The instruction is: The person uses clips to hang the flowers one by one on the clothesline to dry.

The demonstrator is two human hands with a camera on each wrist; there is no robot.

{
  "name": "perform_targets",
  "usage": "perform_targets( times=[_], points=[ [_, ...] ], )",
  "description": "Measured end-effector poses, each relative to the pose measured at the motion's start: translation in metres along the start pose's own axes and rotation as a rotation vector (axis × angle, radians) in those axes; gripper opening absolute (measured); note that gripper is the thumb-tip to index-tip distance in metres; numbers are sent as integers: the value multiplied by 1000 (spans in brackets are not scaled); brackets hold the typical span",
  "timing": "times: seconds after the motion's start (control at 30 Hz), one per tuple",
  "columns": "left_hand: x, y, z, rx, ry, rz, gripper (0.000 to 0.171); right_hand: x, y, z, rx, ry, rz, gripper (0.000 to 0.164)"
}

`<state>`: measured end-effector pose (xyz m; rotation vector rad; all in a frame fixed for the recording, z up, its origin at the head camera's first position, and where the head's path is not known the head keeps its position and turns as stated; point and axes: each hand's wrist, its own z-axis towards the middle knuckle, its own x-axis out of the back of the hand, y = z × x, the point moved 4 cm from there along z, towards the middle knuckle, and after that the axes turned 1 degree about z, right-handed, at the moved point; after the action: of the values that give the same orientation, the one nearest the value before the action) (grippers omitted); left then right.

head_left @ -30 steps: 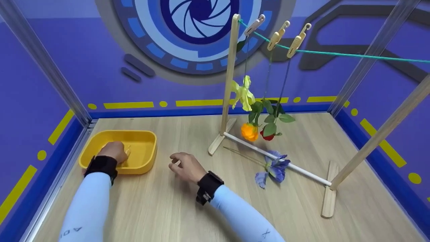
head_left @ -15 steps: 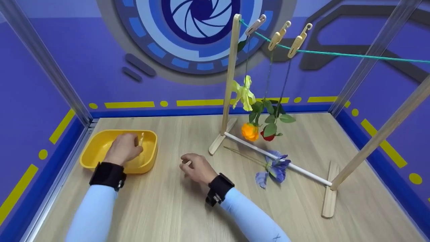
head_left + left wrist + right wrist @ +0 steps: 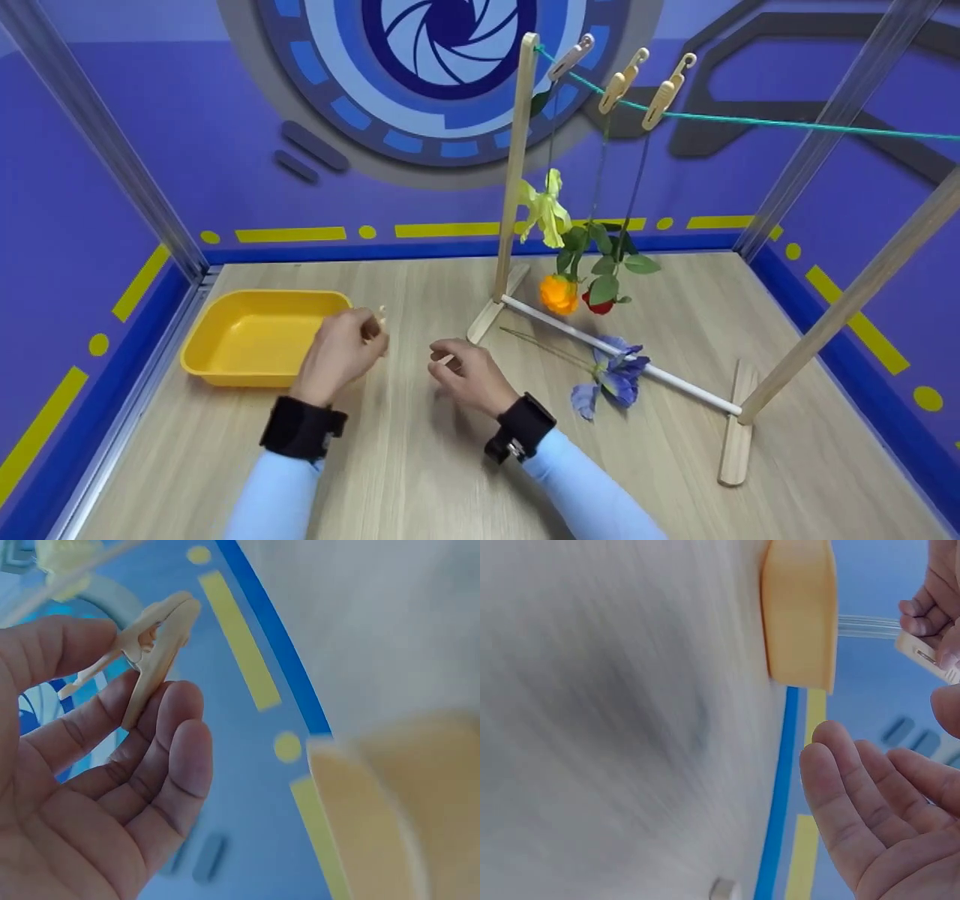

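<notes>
My left hand [image 3: 337, 352] pinches a pale clothespin [image 3: 161, 645] between thumb and fingers, just past the right rim of the yellow basin [image 3: 240, 341]. In the left wrist view the clothespin's tips point up and away from the palm. My right hand [image 3: 476, 379] hovers over the table with fingers loosely bent, holding nothing. Right of it, a purple flower [image 3: 619, 379] lies by the rack's white bottom rod [image 3: 555, 321], its thin stem pointing left.
A wooden rack [image 3: 517, 165] carries a green cord [image 3: 772, 121]. Three clothespins [image 3: 660, 101] on it hold a yellow-green flower [image 3: 547, 210], an orange rose [image 3: 559, 294] and a red rose [image 3: 598, 303] upside down. Blue-purple walls enclose the wooden table [image 3: 390, 465].
My left hand has lifted the clothespin out of the basin and carried it right. My right hand has shifted a little to the right. The hanging flowers stay as they were.
</notes>
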<state>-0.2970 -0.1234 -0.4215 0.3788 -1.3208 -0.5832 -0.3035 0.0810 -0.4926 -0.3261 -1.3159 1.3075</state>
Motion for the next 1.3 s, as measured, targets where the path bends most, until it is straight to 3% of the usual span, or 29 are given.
perform_targets(
  times=[0.2,0.37,0.57,0.77,1.13,1.3],
  points=[
    [-25,24,-7,-46,57,-38,15,18,-4,-8,47,19,-10,32],
    [-42,40,-15,-45,103,-108,14,30,-5,-16,82,28,-6,32],
    [-60,47,-25,-20,144,-212,15,36,-1,-30,91,14,6,32],
    [-70,50,-34,-48,174,-252,15,37,5,-42,56,17,63,30],
    [-86,52,-48,77,99,-370,15,38,10,-56,74,77,127,28],
    [-91,51,-48,77,56,-412,14,37,13,-56,64,100,119,26]
  ],
)
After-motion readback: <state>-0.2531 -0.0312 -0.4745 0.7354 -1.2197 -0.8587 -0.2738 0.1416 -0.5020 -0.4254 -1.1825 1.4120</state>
